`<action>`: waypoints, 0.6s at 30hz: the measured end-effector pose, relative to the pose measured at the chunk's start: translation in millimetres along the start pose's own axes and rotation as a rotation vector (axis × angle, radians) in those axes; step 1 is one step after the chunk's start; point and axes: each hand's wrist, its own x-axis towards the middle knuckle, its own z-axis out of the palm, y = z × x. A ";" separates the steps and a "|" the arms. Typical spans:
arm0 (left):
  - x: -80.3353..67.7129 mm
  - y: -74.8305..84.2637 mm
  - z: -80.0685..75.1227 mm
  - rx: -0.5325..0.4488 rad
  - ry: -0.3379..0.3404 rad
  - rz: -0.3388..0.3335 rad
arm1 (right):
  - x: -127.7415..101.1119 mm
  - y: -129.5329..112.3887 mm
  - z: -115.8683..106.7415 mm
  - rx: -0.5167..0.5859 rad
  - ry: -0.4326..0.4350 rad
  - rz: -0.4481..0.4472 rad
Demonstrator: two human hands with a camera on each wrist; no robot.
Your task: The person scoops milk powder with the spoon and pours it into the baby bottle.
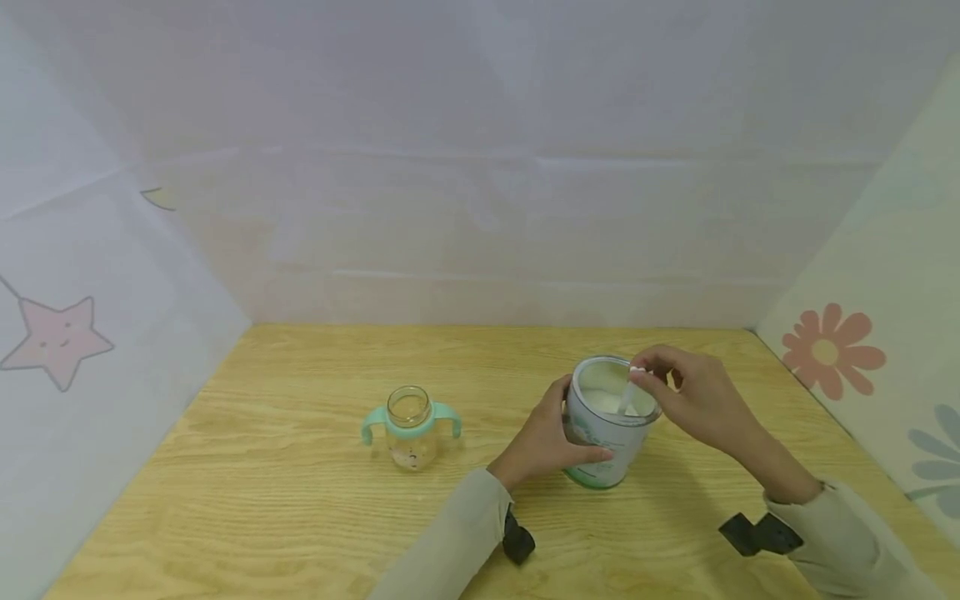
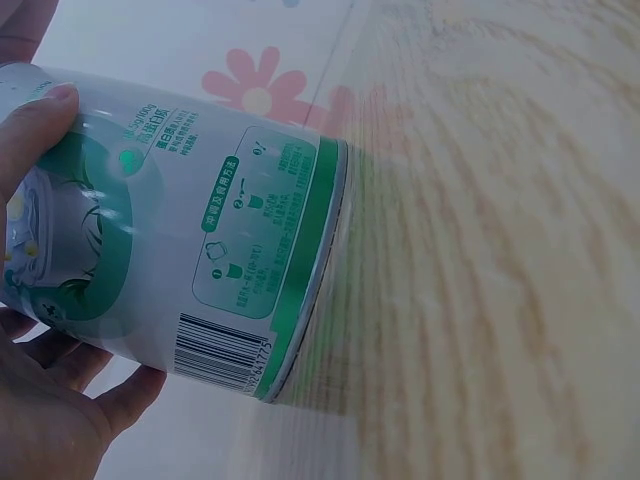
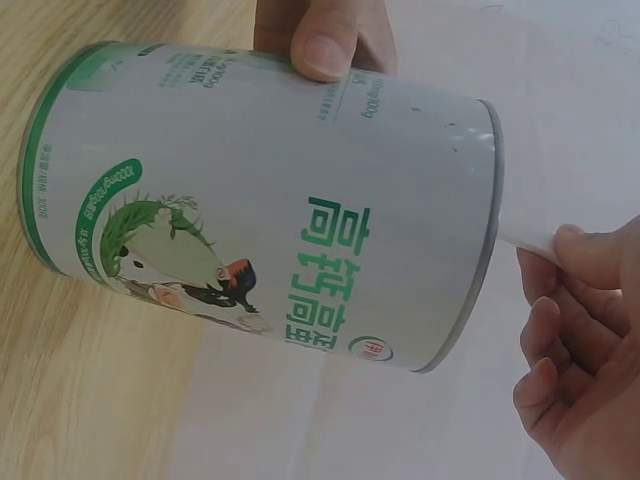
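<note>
We hold the powder tin [image 1: 609,433] near the middle of the wooden table [image 1: 300,500], tipped a little toward us, with our left hand [image 1: 543,442] wrapped round its side, thumb on the front and fingers behind. Our right hand [image 1: 693,400] pinches the white handle of a scoop [image 1: 628,398] whose bowl dips into the pale powder inside the open tin. The small glass bottle [image 1: 410,427] with green handles stands open and upright, well apart to the left of the tin.

To do this scooping well, we judge the left hand should keep the tin firm so it does not slide on the table or tip further. The right hand should draw the scoop up slowly, level the heap against the rim, and keep the bowl flat on the way across, since loose powder could spill onto the table between tin and bottle.
</note>
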 end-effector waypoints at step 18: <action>-0.7 0.2 0.1 0.005 0.006 0.015 | 2.2 -11.2 -11.0 -0.019 0.025 0.009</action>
